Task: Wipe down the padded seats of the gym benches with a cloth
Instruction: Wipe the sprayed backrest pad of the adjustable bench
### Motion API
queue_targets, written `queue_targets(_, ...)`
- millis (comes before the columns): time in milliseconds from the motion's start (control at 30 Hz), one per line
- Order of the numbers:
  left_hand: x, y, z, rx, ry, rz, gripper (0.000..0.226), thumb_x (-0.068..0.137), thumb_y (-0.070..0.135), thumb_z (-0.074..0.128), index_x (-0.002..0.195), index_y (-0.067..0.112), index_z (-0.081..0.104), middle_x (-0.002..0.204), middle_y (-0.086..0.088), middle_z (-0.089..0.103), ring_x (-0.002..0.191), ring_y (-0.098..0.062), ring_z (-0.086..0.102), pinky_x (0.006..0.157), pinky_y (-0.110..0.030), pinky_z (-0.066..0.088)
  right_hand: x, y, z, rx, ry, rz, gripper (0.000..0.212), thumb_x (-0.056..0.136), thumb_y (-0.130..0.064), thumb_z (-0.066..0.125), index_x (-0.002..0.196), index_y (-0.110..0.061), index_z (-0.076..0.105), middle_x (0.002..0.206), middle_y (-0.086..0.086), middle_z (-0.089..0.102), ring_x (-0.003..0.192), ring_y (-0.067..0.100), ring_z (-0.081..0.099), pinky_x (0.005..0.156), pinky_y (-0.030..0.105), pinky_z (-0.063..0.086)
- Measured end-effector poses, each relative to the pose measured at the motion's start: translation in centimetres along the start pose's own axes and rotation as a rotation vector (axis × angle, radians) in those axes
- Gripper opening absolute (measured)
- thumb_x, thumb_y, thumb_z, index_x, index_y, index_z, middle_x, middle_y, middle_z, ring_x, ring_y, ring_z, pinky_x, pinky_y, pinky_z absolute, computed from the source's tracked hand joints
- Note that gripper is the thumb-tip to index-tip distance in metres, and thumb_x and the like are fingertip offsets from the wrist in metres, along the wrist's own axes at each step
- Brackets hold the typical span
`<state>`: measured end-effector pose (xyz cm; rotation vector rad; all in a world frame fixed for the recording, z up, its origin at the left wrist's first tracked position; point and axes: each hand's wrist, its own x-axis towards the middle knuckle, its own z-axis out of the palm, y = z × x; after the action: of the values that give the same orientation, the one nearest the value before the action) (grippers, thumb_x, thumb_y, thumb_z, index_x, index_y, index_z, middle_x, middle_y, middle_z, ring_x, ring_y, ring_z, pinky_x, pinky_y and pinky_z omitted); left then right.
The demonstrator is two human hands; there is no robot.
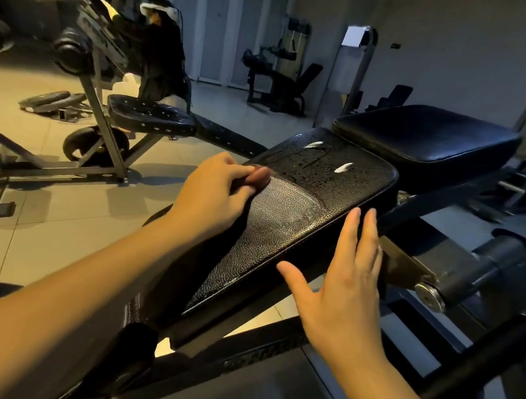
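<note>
A black textured padded seat (328, 190) of a gym bench lies in front of me, beaded with water drops, with a pale wiped smear across its middle. My left hand (213, 190) rests on the pad's left edge, its fingers curled round a small brownish wad (259, 176) that seems to be the cloth. My right hand (343, 287) is at the pad's near right edge, fingers straight and spread, holding nothing. A second, smoother black pad (426, 136) adjoins the far end.
Another bench with a wet black seat (150, 116) stands to the left, a person (160, 50) bent over it. Weight plates (53, 100) lie on the tiled floor. A dark roller on the frame (494, 258) sticks out at the right. More machines (275, 76) line the far wall.
</note>
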<state>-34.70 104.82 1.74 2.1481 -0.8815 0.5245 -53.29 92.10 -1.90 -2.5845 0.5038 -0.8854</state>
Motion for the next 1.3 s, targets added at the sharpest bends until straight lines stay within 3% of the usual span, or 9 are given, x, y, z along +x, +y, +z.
queue_targets(233, -1.3, 2.5, 0.4, -0.055, 0.04, 0.198, 0.039, 0.095, 0.045, 0.065, 0.128, 0.027, 0.069, 0.105, 0.005, 0.059, 0.096, -0.012, 0.055, 0.081, -0.031, 0.044, 0.1, 0.2, 0.4, 0.012, 0.014, 0.004, 0.117, 0.079, -0.07, 0.057, 0.161, -0.025, -0.014, 0.167, -0.01, -0.023, 0.155, 0.021, -0.008, 0.119, 0.05, 0.026)
queue_targets(467, 1.0, -2.3, 0.2, -0.072, 0.071, -0.109, 0.034, 0.096, 0.04, 0.065, 0.124, 0.023, 0.073, 0.094, -0.001, 0.06, 0.09, -0.021, 0.058, 0.079, -0.039, 0.045, 0.0, 0.2, 0.3, 0.032, 0.005, -0.002, 0.116, 0.081, -0.071, 0.054, 0.159, -0.028, -0.019, 0.165, -0.012, -0.026, 0.155, 0.021, -0.011, 0.121, 0.048, 0.022)
queue_targets(600, -1.5, 3.6, 0.2, -0.168, -0.038, 0.223, 0.035, 0.095, 0.042, 0.065, 0.127, 0.027, 0.07, 0.103, 0.006, 0.06, 0.096, -0.009, 0.055, 0.081, -0.029, 0.046, 0.1, 0.2, 0.5, 0.001, 0.004, 0.008, 0.116, 0.08, -0.07, 0.054, 0.159, -0.027, -0.019, 0.165, -0.011, -0.026, 0.155, 0.021, -0.01, 0.119, 0.05, 0.027)
queue_targets(667, -1.3, 3.4, 0.3, -0.117, -0.041, 0.292, 0.035, 0.097, 0.039, 0.064, 0.13, 0.029, 0.068, 0.105, 0.006, 0.059, 0.097, -0.008, 0.053, 0.081, -0.026, 0.045, 0.2, 0.3, 0.5, -0.009, 0.005, 0.011, 0.117, 0.079, -0.071, 0.055, 0.16, -0.026, -0.017, 0.166, -0.011, -0.024, 0.155, 0.021, -0.008, 0.118, 0.052, 0.029)
queue_targets(767, 1.6, -1.3, 0.2, -0.065, -0.029, 0.081, 0.035, 0.095, 0.043, 0.061, 0.126, 0.031, 0.071, 0.099, 0.001, 0.06, 0.094, -0.016, 0.056, 0.083, -0.039, 0.048, 0.2, 0.3, 0.4, -0.01, 0.004, 0.008, 0.116, 0.076, -0.078, 0.045, 0.16, -0.026, -0.016, 0.167, -0.009, -0.021, 0.155, 0.023, -0.007, 0.117, 0.054, 0.031)
queue_targets(833, 2.6, -3.5, 0.1, -0.097, -0.034, -0.025, 0.039, 0.09, 0.044, 0.058, 0.122, 0.029, 0.073, 0.096, -0.004, 0.062, 0.094, -0.021, 0.059, 0.083, -0.039, 0.046, 0.1, 0.2, 0.4, -0.022, 0.0, 0.008, 0.115, 0.075, -0.08, 0.038, 0.159, -0.026, -0.019, 0.166, -0.01, -0.024, 0.155, 0.024, -0.009, 0.118, 0.053, 0.029)
queue_targets(1067, 1.2, -1.5, 0.0, -0.163, -0.1, -0.043, 0.037, 0.092, 0.034, 0.06, 0.125, 0.022, 0.073, 0.101, 0.001, 0.059, 0.097, -0.016, 0.057, 0.089, -0.042, 0.049, 0.2, 0.0, 0.3, -0.056, 0.0, -0.004, 0.114, 0.083, -0.073, 0.049, 0.16, -0.019, -0.016, 0.167, 0.0, -0.023, 0.155, 0.028, -0.006, 0.12, 0.045, 0.023)
queue_targets(1200, 0.4, -0.2, -0.5, -0.275, -0.106, -0.122, 0.038, 0.082, 0.032, 0.06, 0.114, 0.027, 0.077, 0.099, 0.002, 0.059, 0.094, -0.02, 0.063, 0.09, -0.05, 0.053, 0.1, 0.0, 0.1, -0.054, -0.018, -0.009, 0.113, 0.088, -0.07, 0.051, 0.158, -0.018, -0.022, 0.165, 0.001, -0.03, 0.154, 0.027, -0.012, 0.121, 0.044, 0.025)
queue_targets(1300, -0.1, 0.9, -0.5, -0.356, -0.069, -0.233, 0.033, 0.074, 0.027, 0.06, 0.099, 0.035, 0.08, 0.098, 0.003, 0.062, 0.095, -0.022, 0.064, 0.091, -0.045, 0.053, 0.1, -0.2, -0.2, -0.04, -0.034, -0.005, 0.112, 0.091, -0.07, 0.05, 0.157, -0.018, -0.024, 0.163, 0.002, -0.033, 0.153, 0.028, -0.015, 0.121, 0.044, 0.026)
